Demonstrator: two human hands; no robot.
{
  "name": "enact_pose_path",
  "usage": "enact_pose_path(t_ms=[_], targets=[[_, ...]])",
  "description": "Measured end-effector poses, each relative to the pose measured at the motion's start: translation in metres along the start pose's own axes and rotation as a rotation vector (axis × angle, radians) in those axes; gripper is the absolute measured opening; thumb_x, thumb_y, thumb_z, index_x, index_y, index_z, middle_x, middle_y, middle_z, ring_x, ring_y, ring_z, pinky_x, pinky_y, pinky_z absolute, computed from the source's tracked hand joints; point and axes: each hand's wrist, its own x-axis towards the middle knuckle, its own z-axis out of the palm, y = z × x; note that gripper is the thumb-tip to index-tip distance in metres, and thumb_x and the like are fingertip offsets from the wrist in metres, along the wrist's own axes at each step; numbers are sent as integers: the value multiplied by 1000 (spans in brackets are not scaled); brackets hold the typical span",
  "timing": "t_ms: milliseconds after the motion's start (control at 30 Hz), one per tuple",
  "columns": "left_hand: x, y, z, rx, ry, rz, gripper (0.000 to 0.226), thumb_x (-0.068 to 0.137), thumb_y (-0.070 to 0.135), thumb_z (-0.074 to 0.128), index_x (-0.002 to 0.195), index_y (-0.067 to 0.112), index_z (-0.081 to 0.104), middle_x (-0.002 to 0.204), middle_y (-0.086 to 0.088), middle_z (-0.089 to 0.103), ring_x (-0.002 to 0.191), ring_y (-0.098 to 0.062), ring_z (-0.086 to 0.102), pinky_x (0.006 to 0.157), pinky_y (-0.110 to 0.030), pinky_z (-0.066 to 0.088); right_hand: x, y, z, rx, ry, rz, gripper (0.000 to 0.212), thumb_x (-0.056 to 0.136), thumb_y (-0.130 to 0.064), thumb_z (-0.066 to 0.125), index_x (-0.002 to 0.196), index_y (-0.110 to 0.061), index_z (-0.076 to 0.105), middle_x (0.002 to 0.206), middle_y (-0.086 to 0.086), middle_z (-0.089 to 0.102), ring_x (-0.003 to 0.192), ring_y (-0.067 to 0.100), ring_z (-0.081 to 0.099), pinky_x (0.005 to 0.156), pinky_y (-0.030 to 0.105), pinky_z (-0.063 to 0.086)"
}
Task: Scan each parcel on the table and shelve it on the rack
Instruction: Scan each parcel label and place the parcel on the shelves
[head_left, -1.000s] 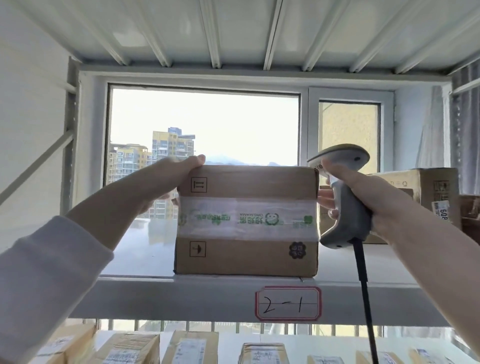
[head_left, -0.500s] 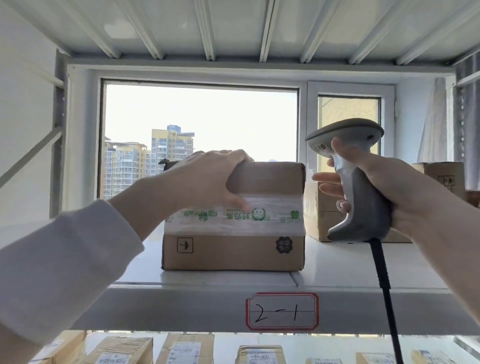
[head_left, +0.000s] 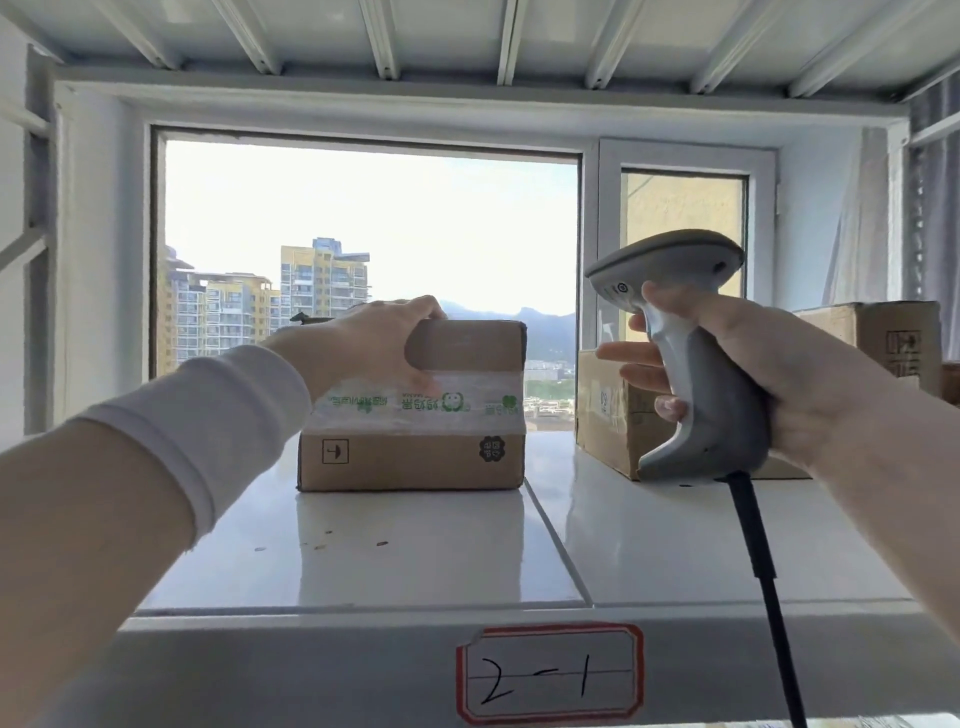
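Shelving step: box sits on shelf 2-1, set well back. L hand grips its top edge, R hand clamped on scanner. Prob fully seated, far side hidden. Next: release, withdraw arm w/o dragging box.

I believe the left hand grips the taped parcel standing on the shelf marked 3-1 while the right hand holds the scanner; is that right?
Not quite: in the head view the shelf label reads 2-1, not 3-1. The rest holds: the left hand grips the taped parcel standing on that shelf while the right hand holds the scanner.
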Motion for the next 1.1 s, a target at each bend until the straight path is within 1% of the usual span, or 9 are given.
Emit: enact_pose_path(t_ms=[267, 433, 533, 600, 667, 733, 800, 1000, 1100], targets=[[11, -9, 9, -5, 11, -29, 67, 72, 36, 78, 127, 33, 39, 107, 8, 52, 93, -15, 51, 80, -31, 39, 16, 8, -3, 20, -22, 69, 34, 83, -34, 65, 110, -15, 56, 87, 11, 76, 58, 13, 69, 37, 20, 43], [3, 0, 8, 23, 18, -45, 70, 75, 39, 75, 133, 31, 37, 129, 3, 51, 109, -16, 42, 97, -33, 26, 6, 5, 1, 42, -27, 111, 33, 85, -32, 63, 111, -14, 54, 82, 12, 76, 46, 13, 62, 38, 20, 45], [-5, 13, 2, -4, -10, -64, 88, 79, 40, 71, 148, 25, 18, 156, -3, 22, 144, -18, 13, 117, -39, 1, -8, 2, 1, 26, 3, 121, 35, 84, -34, 64, 109, -11, 56, 70, 10, 74, 43, 16, 60, 40, 23, 48], [-13, 31, -3, -99, 32, -48, 93, 81, 42, 68, 151, 19, 10, 160, -5, 5, 147, -17, -2, 117, -38, -7, -20, 1, -1, 34, 40, 118, 34, 82, -35, 66, 104, -10, 59, 62, 8, 72, 42, 16, 61, 41, 24, 49], [-24, 57, -9, -243, 104, -13, 86, 83, 43, 64, 149, 16, 17, 159, -5, 13, 145, -19, 11, 117, -36, 9, -34, 2, -5, 57, 72, 110, 33, 82, -35, 66, 102, -8, 60, 57, 7, 69, 41, 16, 60, 41, 25, 50], [-38, 86, -9, -377, 160, 35, 73, 85, 43, 62, 145, 17, 29, 153, -2, 30, 132, -15, 36, 102, -27, 28, -51, 6, -11, 57, 86, 97, 35, 83, -35, 65, 103, -8, 61, 55, 7, 67, 41, 16, 58, 42, 25, 49], [-53, 115, -1, -473, 198, 91, 66, 86, 45, 59, 142, 19, 36, 148, 0, 39, 123, -13, 44, 93, -23, 31, -69, 10, -20, 59, 105, 80, 36, 84, -36, 64, 105, -8, 60, 55, 7, 66, 41, 15, 55, 40, 25, 46], [-89, 221, 43, -932, 165, 206, 51, 88, 40, 60, 133, 20, 46, 139, 0, 49, 125, -15, 48, 103, -31, 37, -140, 7, -71, 49, 257, 31, 25, 88, -33, 56, 94, -9, 56, 54, 4, 60, 39, 13, 47, 37, 19, 41], [-105, 285, 55, -1143, 99, 209, 43, 89, 38, 58, 128, 21, 51, 123, 7, 57, 102, -4, 57, 79, -17, 44, -186, -6, -109, 23, 353, 27, 22, 90, -31, 54, 93, -9, 54, 53, 3, 59, 38, 12, 45, 37, 18, 39]])
